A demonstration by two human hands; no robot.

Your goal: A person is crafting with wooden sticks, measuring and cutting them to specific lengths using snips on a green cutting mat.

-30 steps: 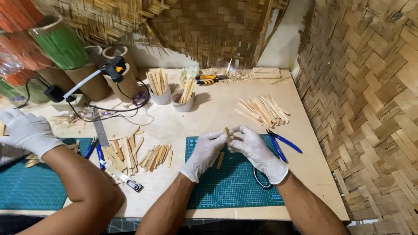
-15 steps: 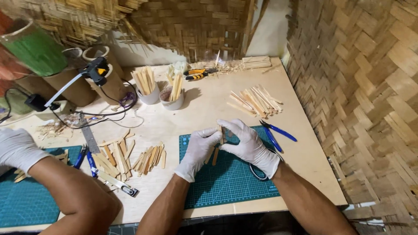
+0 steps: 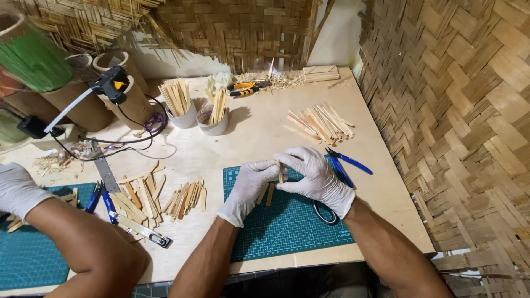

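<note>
My left hand point(image 3: 249, 186) and my right hand point(image 3: 319, 179), both in white gloves, meet above the green cutting mat point(image 3: 287, 234). Between their fingertips they pinch a short bamboo strip point(image 3: 281, 171), held upright. Two more short strips point(image 3: 266, 194) lie on the mat just under my left hand. Blue-handled pliers point(image 3: 349, 163) rest at the mat's right edge, beside my right hand. A black loop handle point(image 3: 323, 213) shows under my right wrist.
A co-worker's gloved hand point(image 3: 16, 190) and bare arm work at a second green mat on the left. Loose strips point(image 3: 160, 196), a metal ruler point(image 3: 105, 171), a box cutter point(image 3: 144, 232), two cups of sticks point(image 3: 181, 110), a glue gun point(image 3: 109, 83) and a strip pile point(image 3: 320, 122) lie on the table.
Both my hands have stayed together on the strip, with small finger shifts. The view has drifted; the co-worker's hand has stayed on the left mat.
</note>
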